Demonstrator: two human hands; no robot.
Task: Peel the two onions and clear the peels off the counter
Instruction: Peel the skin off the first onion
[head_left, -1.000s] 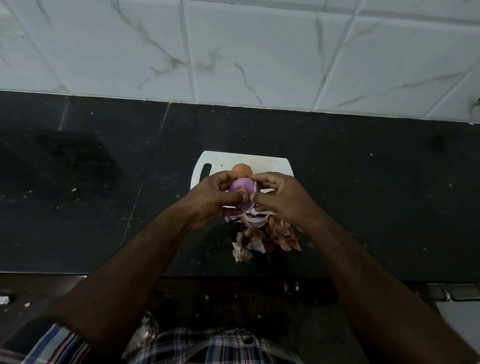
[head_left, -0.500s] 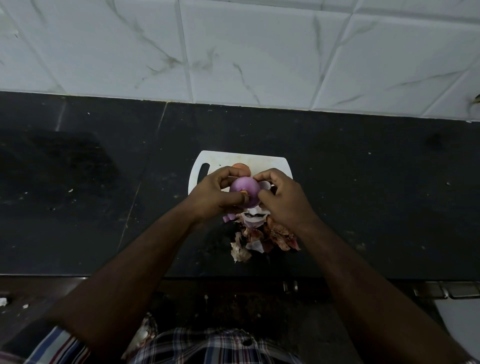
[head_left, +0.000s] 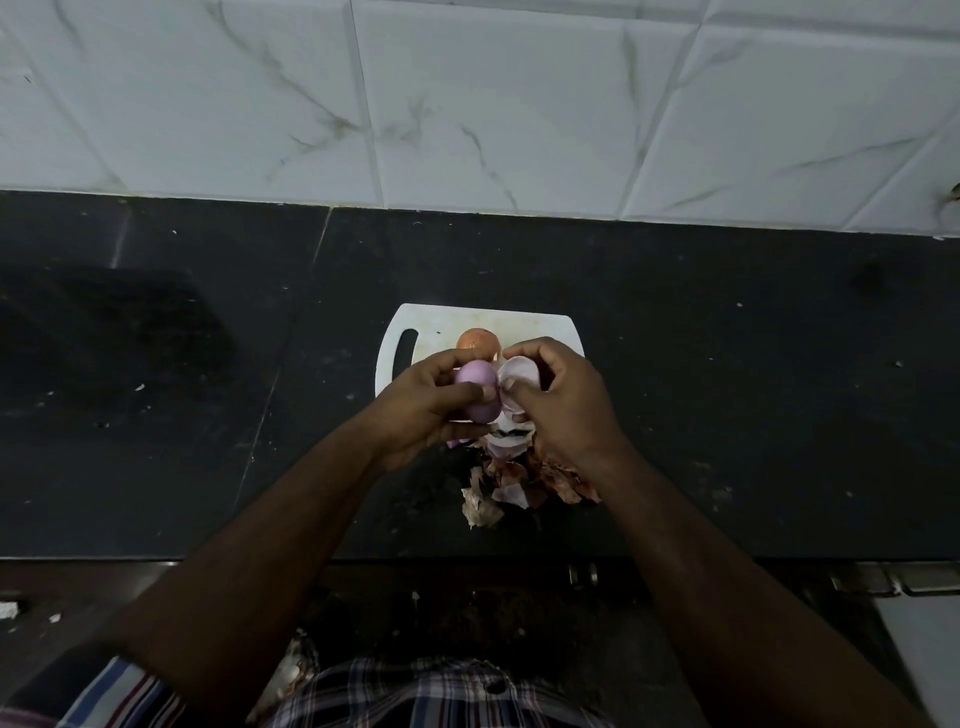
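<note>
Over the cutting board (head_left: 524, 318), my left hand (head_left: 423, 410) grips the purple onion (head_left: 477, 387); my right hand (head_left: 563, 402) pinches a pale peel (head_left: 521, 372).

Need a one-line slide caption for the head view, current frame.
Left hand holds a purple onion while the right hand pulls off a pale peel layer above the peel pile; an unpeeled onion sits on the cutting board.

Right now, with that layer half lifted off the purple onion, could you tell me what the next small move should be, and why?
Probably pull the right hand away to tear the pale peel layer free, then drop it on the peel pile. The left hand grips the purple onion, and the layer already curls clear of it.
</note>
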